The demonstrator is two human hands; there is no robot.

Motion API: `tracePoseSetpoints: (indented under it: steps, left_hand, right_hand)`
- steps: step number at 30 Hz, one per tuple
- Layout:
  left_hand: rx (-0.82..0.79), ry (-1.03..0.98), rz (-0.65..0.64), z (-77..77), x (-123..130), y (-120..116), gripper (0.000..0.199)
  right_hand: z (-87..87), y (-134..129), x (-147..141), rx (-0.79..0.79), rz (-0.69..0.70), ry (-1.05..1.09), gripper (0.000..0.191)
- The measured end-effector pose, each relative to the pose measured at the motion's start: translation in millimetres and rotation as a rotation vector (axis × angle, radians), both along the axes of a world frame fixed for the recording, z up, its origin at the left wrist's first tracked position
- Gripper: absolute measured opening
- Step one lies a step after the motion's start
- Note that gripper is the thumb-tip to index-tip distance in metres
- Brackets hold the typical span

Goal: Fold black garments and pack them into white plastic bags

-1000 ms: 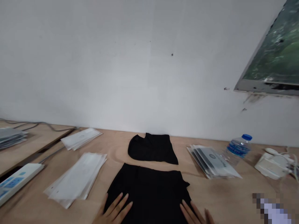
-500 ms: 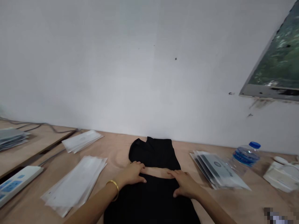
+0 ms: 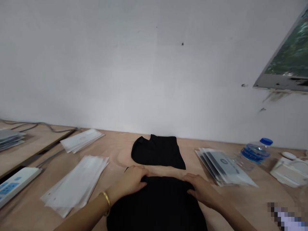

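A large piece of black cloth point(image 3: 161, 205) lies in front of me, its far edge running between my hands. My left hand point(image 3: 133, 181) grips it near the far left corner, thumb on the near side and fingers over the edge. A gold bracelet circles that wrist. At the far right corner, my right hand point(image 3: 199, 191) has its fingers and thumb closed about the cloth. A smaller flat black cloth piece point(image 3: 157, 152) rests beyond, close to the wall, with a strip of bare table between the two. The near end of the large cloth is out of view.
White packets point(image 3: 77, 184) and a smaller pile point(image 3: 83, 141) lie to the left, beside a power strip point(image 3: 18, 184). Printed packets point(image 3: 225, 168), a bottle with a blue cap point(image 3: 256, 154) and a white box-like object point(image 3: 288, 171) stand right. A wall point(image 3: 154, 80) rises behind.
The large cloth's far edge has drawn slightly toward me, widening the gap. My right hand has shifted right, and my hands are farther apart. The view has tilted down a little.
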State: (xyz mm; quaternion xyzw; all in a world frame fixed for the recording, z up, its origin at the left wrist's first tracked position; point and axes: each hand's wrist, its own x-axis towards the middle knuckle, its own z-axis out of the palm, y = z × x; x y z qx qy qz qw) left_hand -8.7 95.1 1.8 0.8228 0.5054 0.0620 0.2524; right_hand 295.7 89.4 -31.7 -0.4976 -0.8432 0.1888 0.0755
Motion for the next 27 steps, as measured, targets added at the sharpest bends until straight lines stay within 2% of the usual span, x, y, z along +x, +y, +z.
tracePoseSetpoints:
  steps: [3,6,8,10,13,14,16,19,21,23,25,27]
  left_hand:
    - [0.245,0.161,-0.12,-1.3,-0.7,-45.6,0.018]
    - [0.421,0.302,-0.227,-20.5,-6.0,-82.2,0.021]
    - [0.439,0.33,-0.248,-36.0,-11.6,-99.3,0.024]
    - [0.401,0.336,-0.214,-46.1,-18.3,-111.2,0.027]
    - [0.268,0.223,-0.151,-45.0,-31.2,-119.1,0.027]
    - [0.218,0.15,-0.139,-41.4,-36.2,-118.2,0.027]
    - [0.166,-0.006,-0.067,-33.2,-46.7,-109.9,0.025]
    - [0.128,-0.144,0.213,-27.8,-60.3,-83.8,0.024]
    - [0.014,-0.202,0.335,-30.3,-66.4,-63.3,0.023]
    - [-0.112,-0.274,0.356,-35.5,-69.6,-43.6,0.024]
    - [-0.15,-0.364,0.363,-41.0,-70.1,-25.2,0.022]
    - [-0.148,-0.467,0.407,-46.2,-69.2,-7.9,0.02]
  right_hand:
    - [-13.9,-34.3,11.0,0.229,0.034,-0.029,0.037]
    - [-43.0,-70.9,18.4,0.407,0.087,-0.06,0.046]
    - [-64.0,-92.9,20.7,0.463,0.105,-0.08,0.051]
    - [-79.6,-110.3,22.4,0.463,0.102,-0.086,0.054]
    - [-85.9,-123.2,26.7,0.35,0.081,-0.016,0.048]
    - [-83.9,-123.1,28.5,0.3,0.044,0.04,0.04]
    - [-76.8,-115.8,31.5,0.205,-0.125,0.181,0.027]
    - [-66.5,-92.1,31.4,0.061,-0.417,0.268,0.041]
    - [-62.2,-73.4,27.9,-0.056,-0.422,0.243,0.044]
    - [-59.6,-55.0,22.9,-0.132,-0.354,0.3,0.033]
    - [-59.4,-35.8,18.4,-0.134,-0.361,0.441,0.024]
    - [-62.4,-15.2,16.7,-0.061,-0.444,0.545,0.024]
